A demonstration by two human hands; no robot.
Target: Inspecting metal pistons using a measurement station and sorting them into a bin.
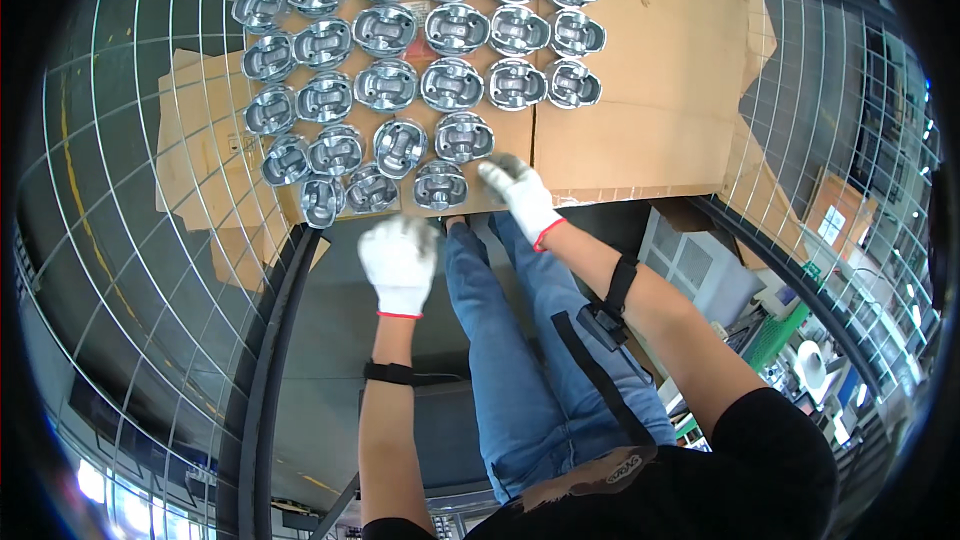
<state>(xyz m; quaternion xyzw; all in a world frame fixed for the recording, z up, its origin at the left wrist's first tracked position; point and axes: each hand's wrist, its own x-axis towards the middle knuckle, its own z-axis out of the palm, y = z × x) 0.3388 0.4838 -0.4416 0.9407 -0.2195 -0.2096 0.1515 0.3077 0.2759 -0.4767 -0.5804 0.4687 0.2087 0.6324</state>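
Several silver metal pistons (455, 86) stand in rows on a brown cardboard sheet (640, 90). My left hand (398, 258), in a white glove with a red cuff, is just off the sheet's near edge, below a piston (371, 187) in the nearest row. Its fingers are bent and blurred, so I cannot make out their grip. Over the near edge reaches my right hand (515, 194), also gloved. Its greyish fingertips are stretched out, close to the right of a near piston (440, 185) and below another piston (464, 136). Nothing shows in that hand.
Wire mesh panels (130, 190) rise left and right of the sheet, with a dark metal post (272, 360) at the near left. Torn cardboard flaps (205, 130) stick out at the sides. My legs (510, 360) are against the near side.
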